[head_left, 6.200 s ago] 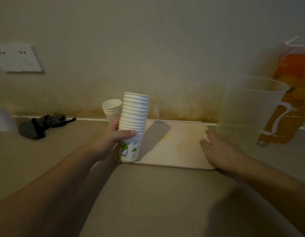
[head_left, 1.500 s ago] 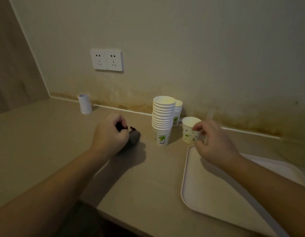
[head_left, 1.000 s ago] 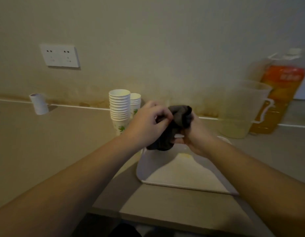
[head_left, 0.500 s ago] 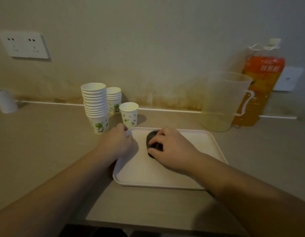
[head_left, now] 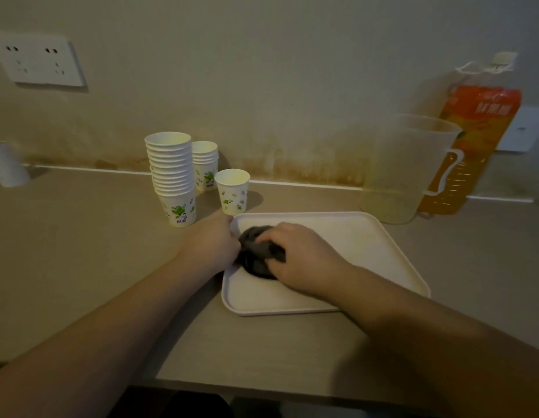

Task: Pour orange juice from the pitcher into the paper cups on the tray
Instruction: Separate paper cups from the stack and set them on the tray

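Cups: one tall stack (head_left: 173, 182), one short stack (head_left: 205, 164) behind it, one single cup (head_left: 232, 191), all on the counter (head_left: 81, 251) just off the tray's far left corner.
Tray (head_left: 368, 254): one, near the counter's front edge.
Pitcher (head_left: 407, 167): one, past the tray's far right corner, bottle (head_left: 473, 140) behind it.
Right hand (head_left: 295, 254): fingers curled, grasping a dark cloth (head_left: 256, 251) on the tray's left part.
Left hand (head_left: 212, 242): at the tray's left edge beside the cloth; grip unclear.
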`<state>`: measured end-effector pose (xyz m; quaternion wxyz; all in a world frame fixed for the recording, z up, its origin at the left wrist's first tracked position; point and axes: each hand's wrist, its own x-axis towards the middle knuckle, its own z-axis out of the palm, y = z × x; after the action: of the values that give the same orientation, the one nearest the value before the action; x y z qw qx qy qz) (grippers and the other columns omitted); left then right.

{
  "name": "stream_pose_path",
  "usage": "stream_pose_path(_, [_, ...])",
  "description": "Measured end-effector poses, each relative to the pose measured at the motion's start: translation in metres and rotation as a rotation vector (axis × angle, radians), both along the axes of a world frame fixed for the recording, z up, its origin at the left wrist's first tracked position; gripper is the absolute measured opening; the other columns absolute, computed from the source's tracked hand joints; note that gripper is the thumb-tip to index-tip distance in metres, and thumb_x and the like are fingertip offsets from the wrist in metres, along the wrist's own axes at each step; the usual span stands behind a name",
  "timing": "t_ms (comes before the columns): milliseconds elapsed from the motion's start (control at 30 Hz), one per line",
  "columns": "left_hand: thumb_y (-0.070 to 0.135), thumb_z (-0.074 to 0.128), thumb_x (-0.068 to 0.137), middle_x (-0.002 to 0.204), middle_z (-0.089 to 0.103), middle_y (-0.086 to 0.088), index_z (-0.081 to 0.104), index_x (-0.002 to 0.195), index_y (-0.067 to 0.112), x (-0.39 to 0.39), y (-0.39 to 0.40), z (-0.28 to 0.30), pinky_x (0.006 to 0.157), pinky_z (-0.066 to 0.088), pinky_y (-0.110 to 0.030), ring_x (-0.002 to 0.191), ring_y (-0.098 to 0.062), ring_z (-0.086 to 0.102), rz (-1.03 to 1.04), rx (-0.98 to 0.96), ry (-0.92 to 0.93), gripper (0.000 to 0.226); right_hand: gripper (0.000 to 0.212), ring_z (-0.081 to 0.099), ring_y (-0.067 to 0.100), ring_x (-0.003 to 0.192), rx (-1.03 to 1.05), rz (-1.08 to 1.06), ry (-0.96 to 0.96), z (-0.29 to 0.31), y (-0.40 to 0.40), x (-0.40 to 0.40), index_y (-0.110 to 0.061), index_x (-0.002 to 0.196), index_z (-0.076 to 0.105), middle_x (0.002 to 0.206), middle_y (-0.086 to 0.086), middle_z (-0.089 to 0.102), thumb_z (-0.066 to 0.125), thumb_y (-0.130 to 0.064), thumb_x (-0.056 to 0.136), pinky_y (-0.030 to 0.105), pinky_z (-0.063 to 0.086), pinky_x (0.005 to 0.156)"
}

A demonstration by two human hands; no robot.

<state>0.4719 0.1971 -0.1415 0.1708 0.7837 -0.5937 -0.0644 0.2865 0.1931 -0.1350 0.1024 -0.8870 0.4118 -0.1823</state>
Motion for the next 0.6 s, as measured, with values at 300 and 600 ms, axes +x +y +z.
stream_pose_path(300, [0.025,0.045,0.102,0.115,0.067,-0.004,0.063,0.121,0.015,0.001,-0.001,0.001,0.089,0.052,-0.035,0.107,-0.023,0.063,-0.054,0.053,-0.146,0.028,0.033,0.056,0.024,0.105,-0.021,-0.472,0.149,-0.002,-0.050,-0.096,-0.032,0.123,0.057,0.123,0.001,0.055,0.058,-0.026,0.090,0.034,0.049,0.082])
stream_pose_path(600, [0.026,0.050,0.102,0.118,0.067,-0.002,0.062,0.128,0.019,0.001,-0.007,-0.003,0.091,0.051,-0.036,0.107,-0.021,0.063,-0.055,0.055,-0.146,0.030,0.034,0.054,0.013,0.107,-0.009,-0.113,-0.028,-0.007,0.007,-0.006,-0.036,0.125,0.063,0.121,-0.009,0.055,0.064,-0.031,0.091,0.029,0.048,0.094])
